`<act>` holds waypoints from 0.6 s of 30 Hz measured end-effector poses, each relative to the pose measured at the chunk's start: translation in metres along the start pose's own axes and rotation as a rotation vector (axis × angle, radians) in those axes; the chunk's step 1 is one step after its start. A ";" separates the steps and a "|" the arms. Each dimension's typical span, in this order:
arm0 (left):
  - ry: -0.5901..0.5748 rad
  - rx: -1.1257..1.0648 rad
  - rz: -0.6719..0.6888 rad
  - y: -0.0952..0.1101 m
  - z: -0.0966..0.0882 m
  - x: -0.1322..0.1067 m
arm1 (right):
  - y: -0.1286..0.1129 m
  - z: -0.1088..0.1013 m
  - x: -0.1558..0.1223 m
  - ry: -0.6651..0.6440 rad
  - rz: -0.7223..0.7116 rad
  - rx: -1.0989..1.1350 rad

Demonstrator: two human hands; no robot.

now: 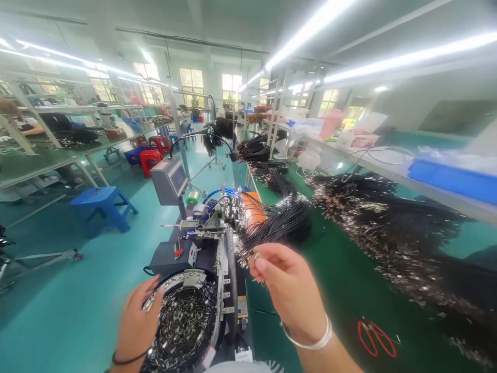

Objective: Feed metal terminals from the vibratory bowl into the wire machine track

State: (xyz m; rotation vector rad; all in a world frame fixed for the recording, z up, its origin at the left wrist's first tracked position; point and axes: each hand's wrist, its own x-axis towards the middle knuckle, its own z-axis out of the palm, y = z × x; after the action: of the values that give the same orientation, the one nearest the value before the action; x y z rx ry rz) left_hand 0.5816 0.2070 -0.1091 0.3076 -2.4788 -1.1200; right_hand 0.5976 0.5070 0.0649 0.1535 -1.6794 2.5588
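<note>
My right hand (289, 287) is raised over the green bench, fingers pinched on the metal-tipped ends of a bundle of thin black cables (283, 225) that fans out toward the machine. My left hand (135, 324) rests on the rim of a round feeder bowl (182, 321) full of small shiny metal terminals, fingers curled over its edge. Between the hands stands a small crimping machine (217, 220) with a grey control box (169, 181) on a post.
Large heaps of black cables with metal ends (392, 228) cover the green bench to the right. Red-handled snips (375, 336) lie near my right wrist. A blue stool (103, 204) stands on the teal floor at left; shelving racks and red stools lie beyond.
</note>
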 end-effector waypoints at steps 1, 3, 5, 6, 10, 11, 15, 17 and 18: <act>-0.033 -0.118 0.102 0.038 -0.009 -0.002 | -0.004 0.007 -0.007 -0.033 -0.019 -0.022; -0.134 -0.281 0.367 0.109 -0.031 -0.010 | -0.008 0.021 -0.019 -0.080 -0.045 -0.043; -0.205 -0.386 0.564 0.164 -0.052 -0.021 | -0.010 0.033 -0.030 -0.113 -0.053 -0.039; -0.241 -0.423 0.620 0.183 -0.062 -0.028 | -0.011 0.038 -0.034 -0.134 -0.055 -0.035; -0.346 -0.533 0.624 0.212 -0.088 -0.049 | -0.015 0.050 -0.048 -0.233 -0.064 -0.020; -0.348 -0.552 0.607 0.212 -0.091 -0.052 | -0.016 0.052 -0.050 -0.254 -0.068 -0.016; -0.278 -0.590 0.539 0.210 -0.098 -0.063 | -0.018 0.057 -0.058 -0.318 -0.082 -0.017; -0.240 -0.596 0.520 0.211 -0.100 -0.068 | -0.019 0.059 -0.060 -0.339 -0.089 -0.026; -0.228 -0.600 0.513 0.212 -0.101 -0.070 | -0.020 0.059 -0.062 -0.346 -0.093 -0.037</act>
State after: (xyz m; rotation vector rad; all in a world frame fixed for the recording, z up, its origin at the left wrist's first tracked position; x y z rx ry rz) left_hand 0.6817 0.3034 0.0929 -0.6180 -2.0657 -1.6286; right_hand 0.6636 0.4599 0.0985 0.6903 -1.7734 2.5410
